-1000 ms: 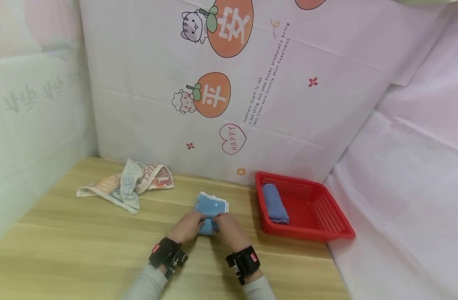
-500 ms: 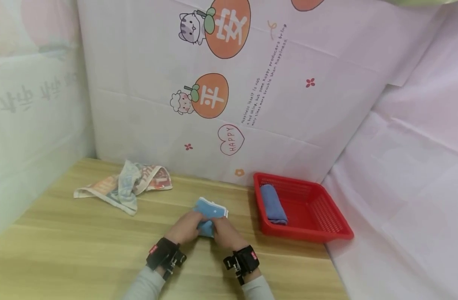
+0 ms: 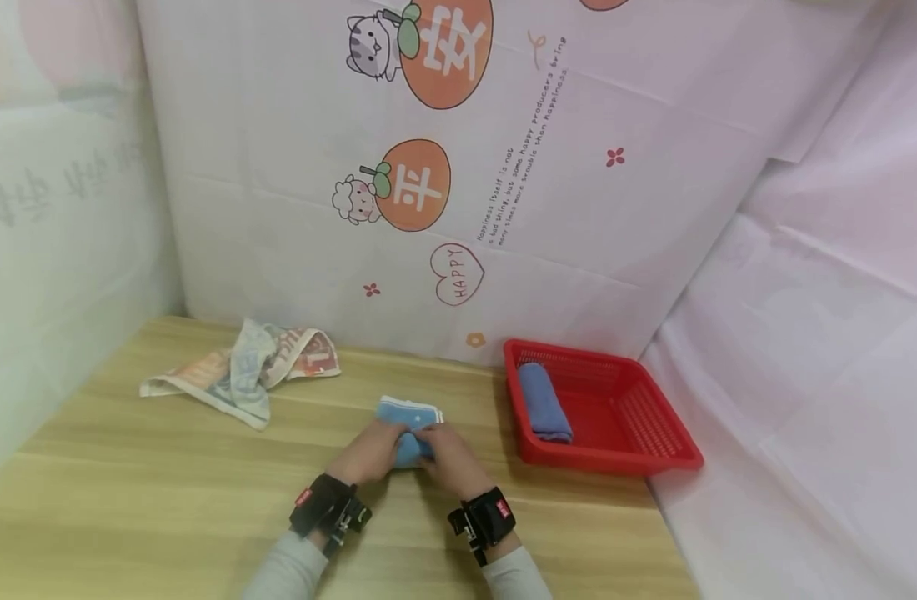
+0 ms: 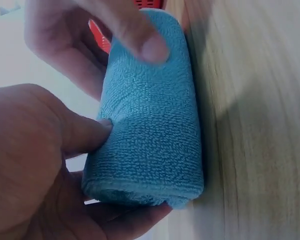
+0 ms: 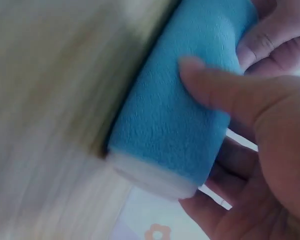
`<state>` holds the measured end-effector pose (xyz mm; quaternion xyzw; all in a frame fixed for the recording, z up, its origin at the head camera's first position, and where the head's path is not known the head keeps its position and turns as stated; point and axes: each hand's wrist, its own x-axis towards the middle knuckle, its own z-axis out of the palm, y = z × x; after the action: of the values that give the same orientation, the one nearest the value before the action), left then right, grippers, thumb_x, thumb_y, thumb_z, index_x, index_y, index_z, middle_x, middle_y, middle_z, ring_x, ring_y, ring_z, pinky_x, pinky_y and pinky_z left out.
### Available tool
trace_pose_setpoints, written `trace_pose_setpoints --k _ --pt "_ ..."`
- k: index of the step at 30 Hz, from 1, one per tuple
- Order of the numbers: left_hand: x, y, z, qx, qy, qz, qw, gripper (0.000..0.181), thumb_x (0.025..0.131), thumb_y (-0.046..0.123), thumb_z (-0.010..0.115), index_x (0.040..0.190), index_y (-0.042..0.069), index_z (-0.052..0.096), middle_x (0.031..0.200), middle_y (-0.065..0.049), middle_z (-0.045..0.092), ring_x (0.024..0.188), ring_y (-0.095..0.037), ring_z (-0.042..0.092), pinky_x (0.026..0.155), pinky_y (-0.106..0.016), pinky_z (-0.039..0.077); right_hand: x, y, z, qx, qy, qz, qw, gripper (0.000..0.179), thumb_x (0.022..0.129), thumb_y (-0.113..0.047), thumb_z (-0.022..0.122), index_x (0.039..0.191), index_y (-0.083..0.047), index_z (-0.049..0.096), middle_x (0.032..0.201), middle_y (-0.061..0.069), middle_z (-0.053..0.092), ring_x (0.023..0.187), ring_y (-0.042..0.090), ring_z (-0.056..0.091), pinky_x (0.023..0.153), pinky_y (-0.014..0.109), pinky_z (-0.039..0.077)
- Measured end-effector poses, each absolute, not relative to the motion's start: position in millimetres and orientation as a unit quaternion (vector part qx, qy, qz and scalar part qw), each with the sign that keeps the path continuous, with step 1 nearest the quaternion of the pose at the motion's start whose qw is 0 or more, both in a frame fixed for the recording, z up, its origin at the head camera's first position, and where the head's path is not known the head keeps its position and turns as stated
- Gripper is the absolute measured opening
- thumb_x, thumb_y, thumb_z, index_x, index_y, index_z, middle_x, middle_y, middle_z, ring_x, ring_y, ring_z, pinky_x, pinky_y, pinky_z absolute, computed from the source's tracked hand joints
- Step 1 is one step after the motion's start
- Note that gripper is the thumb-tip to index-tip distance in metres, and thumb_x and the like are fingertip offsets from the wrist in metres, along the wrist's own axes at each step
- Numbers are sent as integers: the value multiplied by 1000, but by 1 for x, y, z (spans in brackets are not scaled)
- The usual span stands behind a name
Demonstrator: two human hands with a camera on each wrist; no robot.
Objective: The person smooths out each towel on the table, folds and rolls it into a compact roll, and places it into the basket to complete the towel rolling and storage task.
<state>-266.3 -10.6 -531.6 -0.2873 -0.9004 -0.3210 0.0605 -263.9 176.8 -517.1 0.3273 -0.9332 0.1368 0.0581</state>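
Observation:
A light blue terry towel (image 3: 412,412) with a white far edge lies partly rolled at the middle of the table. My left hand (image 3: 370,452) grips the left end of the roll and my right hand (image 3: 453,460) the right end. Seen from the left wrist, the roll (image 4: 145,115) is thick and lies close along the tabletop, the left thumb on its side and fingers curled under its end. In the right wrist view the right thumb (image 5: 205,82) presses on top of the roll, with fingers beneath. Parts of the fingers are hidden behind the towel.
A red plastic basket (image 3: 601,463) stands to the right, holding a rolled darker blue towel (image 3: 543,402) along its left side. At the back left lies a crumpled printed cloth (image 3: 252,371). A patterned white sheet (image 3: 293,250) hangs behind the wooden table (image 3: 166,500).
The towel's flat part beyond my hands has become shorter, its white edge now closer to the fingers. Both hands have stayed on the roll. The head view has shifted slightly.

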Motion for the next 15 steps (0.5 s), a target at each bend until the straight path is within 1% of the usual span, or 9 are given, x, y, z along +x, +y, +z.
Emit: trace_pose_setpoints --k 3,4,6,7,8,10,11,13,15 --pt "-267 -13 -529 -284 -904 -312 66 21 94 0 59 113 -7 68 105 -21 69 100 -38 65 91 -52 54 -267 174 -518 338 -928 147 48 4 93 -7 72 96 -7 69 91 2 68 86 13 62 77 27 53" --pt "-267 -14 -527 -286 -903 -313 67 23 93 0 60 113 -7 68 106 -20 69 101 -36 65 90 -51 54 -268 173 -519 336 -928 152 43 3 96 -8 69 94 -7 67 88 1 66 83 10 60 73 26 51" --pt "-267 -17 -525 -292 -898 -321 65 27 89 0 62 114 -6 70 108 -18 69 102 -34 65 91 -50 54 -269 172 -520 328 -930 165 19 12 102 -10 60 90 -7 62 81 2 59 76 10 54 68 26 46" --pt "-268 -18 -525 -296 -895 -328 60 31 86 0 64 115 -6 70 109 -18 70 103 -33 65 91 -49 54 -270 172 -521 321 -932 169 11 14 104 -11 56 93 -6 62 82 4 60 77 12 55 69 27 46" --pt "-268 -20 -523 -302 -891 -335 50 34 83 0 65 116 -6 70 110 -17 70 101 -31 64 88 -48 54 -270 172 -522 310 -935 173 2 16 106 -12 52 99 -5 64 87 5 63 81 12 59 72 27 49" --pt "-269 -21 -522 -313 -884 -346 28 39 81 1 67 120 -5 69 113 -15 71 97 -25 63 83 -41 54 -270 172 -523 293 -938 185 -14 23 108 -13 46 115 -3 65 103 9 70 96 16 65 84 31 54" --pt "-269 -22 -522 -318 -881 -348 17 42 81 2 67 122 -4 69 114 -13 71 94 -21 61 79 -36 53 -270 172 -524 288 -939 187 -20 26 109 -13 44 120 -2 65 108 11 70 101 19 66 88 34 54" --pt "-271 -22 -522 -329 -874 -357 -2 39 81 2 67 120 -2 70 101 -9 71 80 -14 57 68 -27 48 -270 173 -525 280 -941 190 -23 30 109 -14 42 129 -4 62 122 11 70 113 21 66 95 36 54" --pt "-272 -22 -522 -335 -871 -361 -14 33 85 2 65 117 -1 71 88 -5 67 69 -11 51 61 -23 40 -269 174 -524 282 -940 193 -13 30 109 -14 43 128 -4 64 121 11 70 111 21 66 94 36 54"
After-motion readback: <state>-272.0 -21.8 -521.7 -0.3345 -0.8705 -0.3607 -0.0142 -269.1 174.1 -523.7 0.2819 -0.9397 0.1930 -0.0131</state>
